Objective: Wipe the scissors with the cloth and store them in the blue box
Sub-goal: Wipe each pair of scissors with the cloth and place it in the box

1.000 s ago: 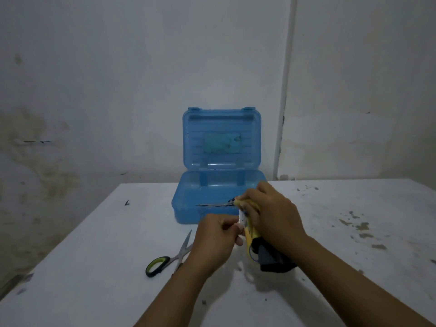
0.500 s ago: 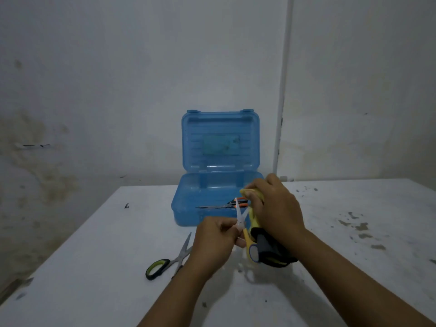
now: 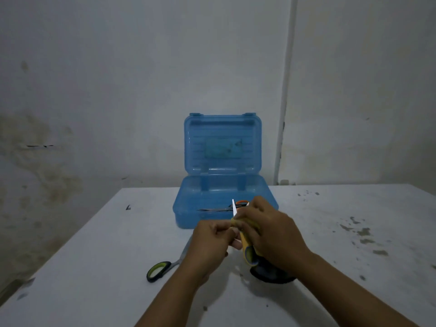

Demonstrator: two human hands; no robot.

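Holding yellow-handled scissors (image 3: 245, 244) in the left hand (image 3: 212, 241), fingers curled round them, blades pointing up and away toward the open blue box (image 3: 224, 199) lying just ahead; pinching the cloth (image 3: 253, 228) over them with the right hand (image 3: 273, 237), the nearer to the box.

The blue box (image 3: 224, 185) is made of translucent, glossy plastic. Bright bare metal is shown by the blade (image 3: 234, 207) of the held scissors, soft yellow cloth (image 3: 247, 234) is wrapped round them. The tabletop (image 3: 94, 267) is matt white, stained and scuffed; the second scissors (image 3: 165, 267) are metal with rubbery-looking handles.
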